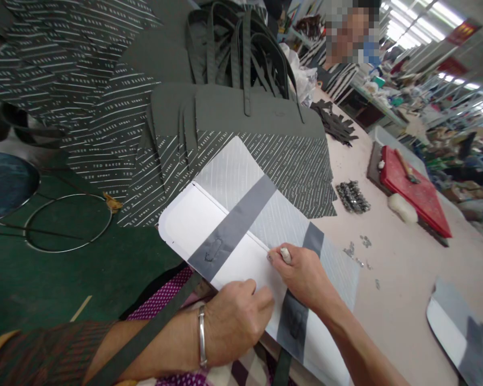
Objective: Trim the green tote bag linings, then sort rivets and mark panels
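A bag panel (233, 177) with its pale backing side up lies aslant in front of me, over the table edge. Two grey reinforcing strips (241, 214) cross it, and a straight line runs along its middle. My right hand (304, 273) is closed round a white pen (285, 255), its blunt end showing between the fingers; the other end is hidden. That hand rests on the panel at the line. Fingers curled, my left hand (241, 313) lies on the lower white part; whatever it pinches is hidden. A dark strap (153, 332) passes over my left forearm.
Dark printed bag panels with handles (245, 64) lie beyond. Small metal fittings (352, 197), a red board (416, 187) with a hammer (406, 166), and another panel (462, 332) are to the right. A wire ring (68, 222) stands left; a person (348, 37) is behind.
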`<state>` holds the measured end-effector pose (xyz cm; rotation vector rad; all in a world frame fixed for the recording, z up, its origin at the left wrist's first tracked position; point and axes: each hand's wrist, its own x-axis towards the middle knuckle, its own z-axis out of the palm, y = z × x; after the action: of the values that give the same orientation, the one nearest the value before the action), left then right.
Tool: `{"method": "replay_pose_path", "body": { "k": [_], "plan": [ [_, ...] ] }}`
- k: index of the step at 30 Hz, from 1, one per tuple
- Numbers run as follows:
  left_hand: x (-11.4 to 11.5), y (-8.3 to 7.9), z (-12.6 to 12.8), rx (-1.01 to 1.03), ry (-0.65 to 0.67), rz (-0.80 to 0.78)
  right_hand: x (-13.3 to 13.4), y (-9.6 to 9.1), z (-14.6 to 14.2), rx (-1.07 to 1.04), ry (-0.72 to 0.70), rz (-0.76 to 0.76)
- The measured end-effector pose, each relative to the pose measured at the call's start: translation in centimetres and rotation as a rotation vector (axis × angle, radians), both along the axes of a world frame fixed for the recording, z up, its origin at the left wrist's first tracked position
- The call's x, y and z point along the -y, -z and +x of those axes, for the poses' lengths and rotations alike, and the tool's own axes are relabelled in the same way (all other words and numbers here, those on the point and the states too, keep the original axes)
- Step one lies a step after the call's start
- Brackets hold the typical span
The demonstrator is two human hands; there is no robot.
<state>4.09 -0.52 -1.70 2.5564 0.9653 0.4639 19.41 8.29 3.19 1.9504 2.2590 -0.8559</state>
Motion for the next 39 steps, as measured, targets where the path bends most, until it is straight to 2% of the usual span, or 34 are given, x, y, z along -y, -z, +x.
{"method": "replay_pose_path", "body": {
  "k": [11,16,22,25,29,33,36,39],
  "plan": [
    [-0.1,-0.1,0.0,-0.017,0.004,-0.017,-0.9,0.0,0.5,0.021,-0.100,-0.038],
    [-0.1,-0.2,-0.1,-0.021,0.006,-0.015,-1.6,-0.5,0.8,0.023,-0.208,-0.086],
    [-0.1,-0.3,-0.1,-0.020,0.020,-0.017,-2.4,-1.3,0.6,0.122,-0.390,-0.057],
    [0.0,-0.3,0.0,-0.025,0.015,-0.018,-2.7,-1.3,0.0,0.188,-0.434,-0.022],
    [-0.1,-0.4,0.0,-0.025,-0.007,-0.020,-2.7,-0.9,-0.4,0.247,-0.409,0.032],
    [0.2,-0.5,-1.1,0.092,0.021,0.087,-2.6,-0.8,0.4,0.197,-0.337,0.054],
    [1.3,0.1,-2.9,0.206,0.095,0.134,-2.0,-1.2,1.3,0.147,-0.244,0.061],
    [3.0,1.5,-5.8,0.255,0.106,0.082,-0.9,-1.5,1.5,0.021,-0.095,0.001]
  ]
}}
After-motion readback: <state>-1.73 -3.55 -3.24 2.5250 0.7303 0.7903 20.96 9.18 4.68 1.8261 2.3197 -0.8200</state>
